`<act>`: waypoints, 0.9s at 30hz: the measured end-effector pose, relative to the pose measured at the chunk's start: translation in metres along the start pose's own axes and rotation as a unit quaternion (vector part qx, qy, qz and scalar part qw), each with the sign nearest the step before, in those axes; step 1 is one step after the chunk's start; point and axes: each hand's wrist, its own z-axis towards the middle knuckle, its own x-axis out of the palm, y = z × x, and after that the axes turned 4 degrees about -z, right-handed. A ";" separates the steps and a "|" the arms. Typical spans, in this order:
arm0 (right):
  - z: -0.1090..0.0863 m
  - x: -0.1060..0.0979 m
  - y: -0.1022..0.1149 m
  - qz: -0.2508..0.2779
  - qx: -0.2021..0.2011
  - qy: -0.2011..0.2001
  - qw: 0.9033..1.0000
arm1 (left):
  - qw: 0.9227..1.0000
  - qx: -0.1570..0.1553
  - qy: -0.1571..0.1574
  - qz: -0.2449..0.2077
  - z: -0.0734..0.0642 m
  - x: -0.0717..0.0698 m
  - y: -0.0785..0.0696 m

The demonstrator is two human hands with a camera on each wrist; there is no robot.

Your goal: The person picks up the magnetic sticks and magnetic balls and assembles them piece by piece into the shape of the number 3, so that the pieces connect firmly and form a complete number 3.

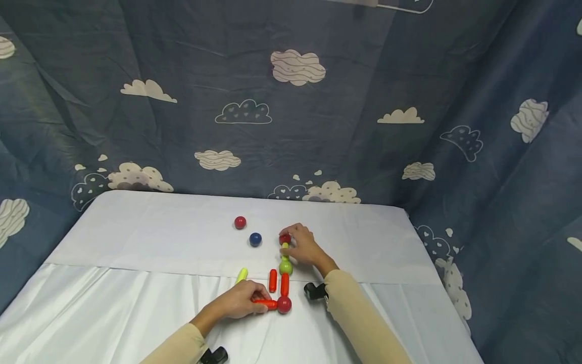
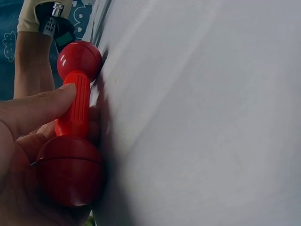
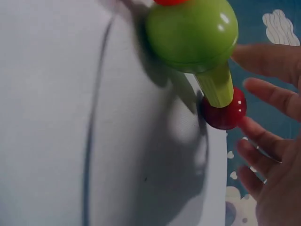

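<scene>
Magnetic-style balls and rods form an L-shaped chain on the white table. My left hand (image 1: 243, 299) pinches a red rod (image 2: 80, 103) between thumb and fingers. A red ball (image 2: 70, 174) at the rod's near end sits in the palm, hidden in the head view. The corner red ball (image 1: 284, 304) joins the other end. From there a red rod (image 1: 284, 284) runs away from me to a green ball (image 1: 285, 267), then a yellow-green rod (image 3: 216, 87) and an end red ball (image 3: 225, 113). My right hand (image 1: 303, 246) has its fingers loosely spread around that end ball, fingertips right beside it.
Just left of the chain lies a loose red rod (image 1: 273, 280). A yellow rod (image 1: 242, 274) shows beyond my left hand. Farther back are a blue ball (image 1: 255, 239) and a separate red ball (image 1: 240, 222). A cloud-patterned curtain (image 1: 318, 141) hangs behind the table.
</scene>
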 end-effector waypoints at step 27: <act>-0.008 -0.003 0.034 -0.129 -0.220 0.228 0.940 | 1.000 0.012 0.000 -0.009 0.001 0.002 0.005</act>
